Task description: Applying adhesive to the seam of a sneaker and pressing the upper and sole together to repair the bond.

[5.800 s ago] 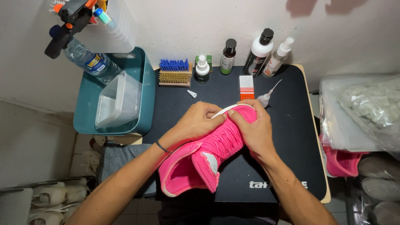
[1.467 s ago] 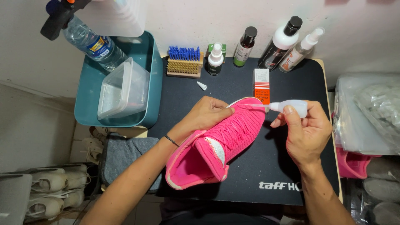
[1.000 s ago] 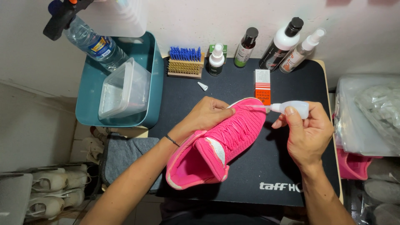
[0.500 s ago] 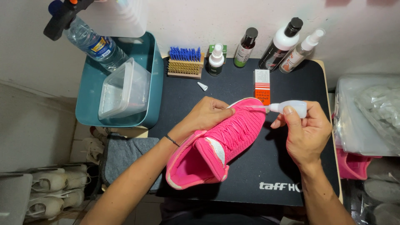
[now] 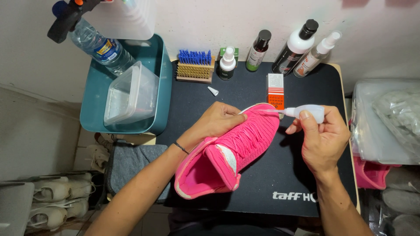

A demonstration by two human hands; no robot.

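A bright pink knit sneaker lies on a black mat, toe pointing away from me. My left hand grips its toe end and presses the white sole edge. My right hand holds a small clear glue bottle, its thin nozzle aimed at the toe rim by my left fingers. The bottle's small white cap lies on the mat behind the shoe.
A red-and-white box, a blue-bristled brush and several bottles line the far edge. A teal bin with a clear tub and water bottle stands at left. Bagged items and a pink shoe sit at right.
About six seconds ago both hands held the sneaker and the glue bottle lay on the mat. My right hand now holds the bottle at the toe. Nothing has moved over the last second.
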